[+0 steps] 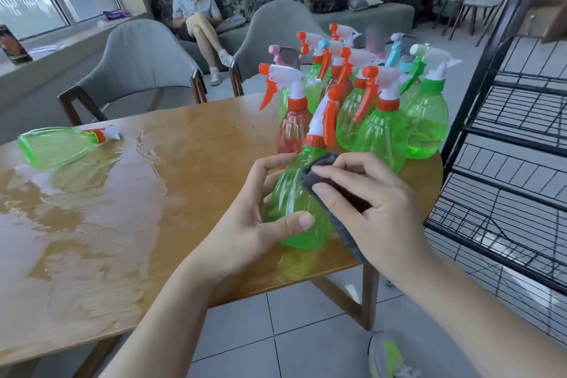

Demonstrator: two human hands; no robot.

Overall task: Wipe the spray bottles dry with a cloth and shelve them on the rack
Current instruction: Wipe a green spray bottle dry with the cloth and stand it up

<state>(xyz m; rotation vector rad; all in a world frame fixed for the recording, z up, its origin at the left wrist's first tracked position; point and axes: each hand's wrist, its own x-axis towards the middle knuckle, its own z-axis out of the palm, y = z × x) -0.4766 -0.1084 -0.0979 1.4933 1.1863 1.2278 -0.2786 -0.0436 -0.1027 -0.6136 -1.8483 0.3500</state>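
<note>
Left grip (pixel 257 218) clasps green bottle (pixel 294 193); right grip (pixel 368 193) pinches cloth (pixel 319 169) against it.

A left hand (pixel 245 221) gripped a green spray bottle (pixel 294 193) above the wet tabletop (pixel 153 193) while the right hand (pixel 368 209) pressed a grey cloth (pixel 322 175) against it; more bottles (pixel 383 101) stood just behind, a black wire rack (pixel 506 147) beside them.

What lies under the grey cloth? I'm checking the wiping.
The green spray bottle, held by the left hand; the right hand presses the grey cloth against it. The bottle's covered side is hidden.
</note>
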